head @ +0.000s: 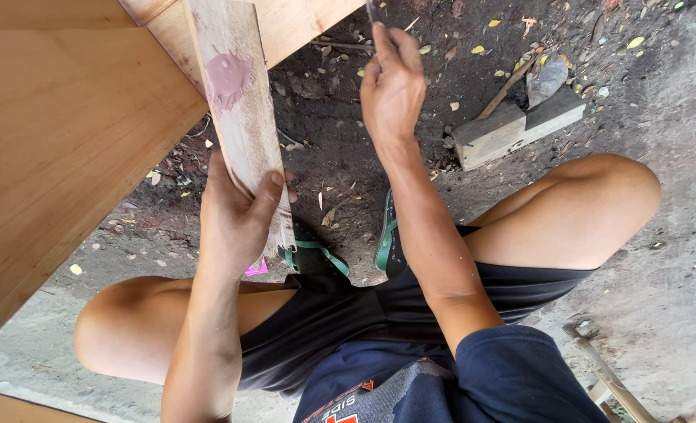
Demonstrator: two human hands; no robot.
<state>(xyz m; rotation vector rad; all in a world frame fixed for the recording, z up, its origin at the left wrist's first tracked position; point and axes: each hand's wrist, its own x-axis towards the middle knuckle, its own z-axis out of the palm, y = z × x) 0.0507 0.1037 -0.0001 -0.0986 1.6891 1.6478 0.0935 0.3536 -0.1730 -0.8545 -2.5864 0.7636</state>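
Here, a large plywood panel fills the left. Against it leans a narrow wooden slat with a pink putty blob — long axis running up and away. The left hand grasps its lower end; the right hand, pinching a thin tool, sits right of the putty — nearer it.

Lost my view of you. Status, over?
Left hand grips wood strip bearing pink putty. Right hand pinches thin tool, raised beside panel. Nothing between.
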